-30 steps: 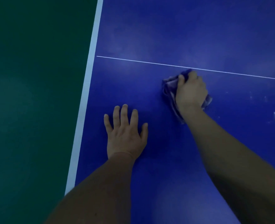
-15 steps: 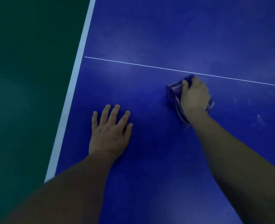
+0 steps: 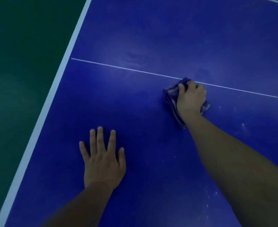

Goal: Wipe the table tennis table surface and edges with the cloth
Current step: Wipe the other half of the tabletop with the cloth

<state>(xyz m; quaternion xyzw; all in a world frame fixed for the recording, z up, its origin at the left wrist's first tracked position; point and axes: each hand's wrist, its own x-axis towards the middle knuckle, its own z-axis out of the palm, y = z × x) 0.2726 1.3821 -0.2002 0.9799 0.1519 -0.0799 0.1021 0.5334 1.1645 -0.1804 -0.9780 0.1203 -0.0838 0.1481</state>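
Observation:
The blue table tennis table [image 3: 151,38] fills most of the view. My right hand [image 3: 191,99] presses a crumpled blue and white cloth [image 3: 171,95] onto the surface, its far tip touching the thin white centre line [image 3: 118,67]. The hand hides most of the cloth. My left hand [image 3: 102,159] lies flat on the table, fingers spread, nearer to me and to the left of the cloth. It holds nothing.
The table's white edge stripe [image 3: 53,89] runs diagonally along the left side. Beyond it lies dark green floor [image 3: 20,63]. Pale dust specks [image 3: 243,125] dot the surface to the right of my right arm.
My right hand has pushed the cloth a little farther away, up to the centre line. My left hand stays flat on the table; the view has shifted.

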